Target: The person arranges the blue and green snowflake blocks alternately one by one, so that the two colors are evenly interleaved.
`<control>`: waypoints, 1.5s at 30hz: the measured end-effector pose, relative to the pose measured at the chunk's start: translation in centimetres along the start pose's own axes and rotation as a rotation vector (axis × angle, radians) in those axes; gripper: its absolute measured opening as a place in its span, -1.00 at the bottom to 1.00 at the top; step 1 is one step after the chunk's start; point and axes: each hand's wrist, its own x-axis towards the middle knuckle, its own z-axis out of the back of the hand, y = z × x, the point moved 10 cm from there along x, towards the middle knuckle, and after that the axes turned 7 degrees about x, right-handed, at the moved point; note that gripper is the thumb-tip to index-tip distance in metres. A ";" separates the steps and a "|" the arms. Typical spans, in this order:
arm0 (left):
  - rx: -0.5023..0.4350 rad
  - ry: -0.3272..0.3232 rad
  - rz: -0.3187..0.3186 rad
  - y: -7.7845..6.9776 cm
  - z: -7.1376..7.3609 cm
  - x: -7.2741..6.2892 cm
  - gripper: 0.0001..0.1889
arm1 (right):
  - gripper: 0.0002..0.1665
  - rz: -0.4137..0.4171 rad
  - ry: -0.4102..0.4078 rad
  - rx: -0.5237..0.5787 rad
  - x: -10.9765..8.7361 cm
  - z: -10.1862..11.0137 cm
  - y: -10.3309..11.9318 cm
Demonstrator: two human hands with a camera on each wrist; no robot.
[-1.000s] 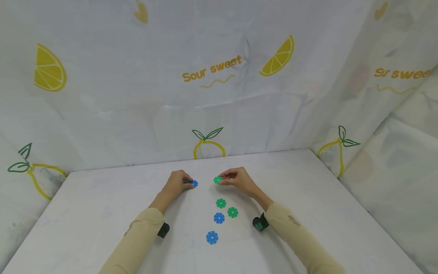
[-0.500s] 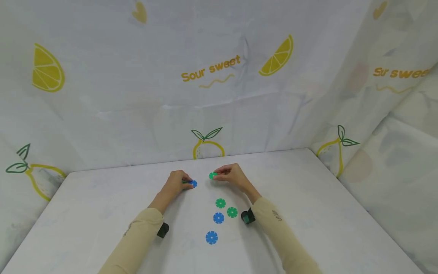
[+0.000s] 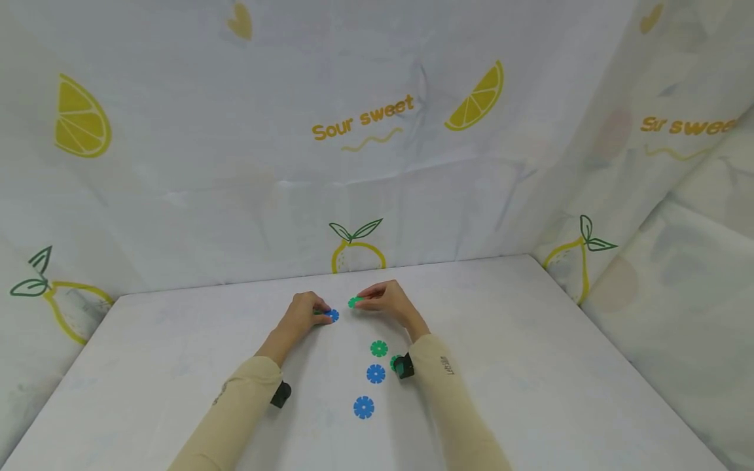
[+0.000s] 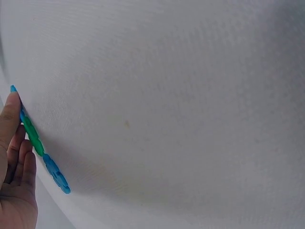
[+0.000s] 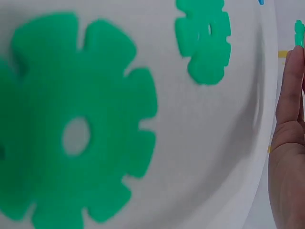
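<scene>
My left hand (image 3: 303, 312) pinches a row of joined notched plastic discs. In the left wrist view it runs blue, green (image 4: 32, 136), blue (image 4: 56, 174), with the thumb over its upper blue end. Across a small gap, my right hand (image 3: 390, 302) pinches a single green notched disc (image 3: 353, 301) by its edge, level with the blue disc (image 3: 334, 315) at my left fingertips. The held green disc (image 5: 299, 31) also shows at the right edge of the right wrist view. My fingers cover part of each held piece.
Nearer me on the white table (image 3: 194, 366) lie a green disc (image 3: 379, 348), a blue disc (image 3: 376, 374) and another blue disc (image 3: 364, 407). A second loose green disc (image 5: 109, 109) is partly covered by the right wrist camera (image 3: 404, 366) in the head view. A lemon-print cloth (image 3: 265, 196) hangs behind.
My right hand has moved left with the green disc, closer to the left hand, and its wrist camera now covers part of a loose green disc. The left hand has stayed put.
</scene>
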 end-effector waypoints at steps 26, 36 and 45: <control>0.037 0.009 -0.001 -0.2 -0.1 0.2 -0.81 | -0.72 -0.025 0.003 -0.285 1.0 -2.0 -0.5; 0.032 0.019 0.008 0.0 -0.1 0.1 -0.81 | -0.69 -0.074 0.066 -0.293 0.8 -2.4 0.0; 0.041 0.026 0.012 0.0 0.0 0.2 -0.80 | -0.79 -0.066 0.123 -0.369 1.2 -3.1 0.6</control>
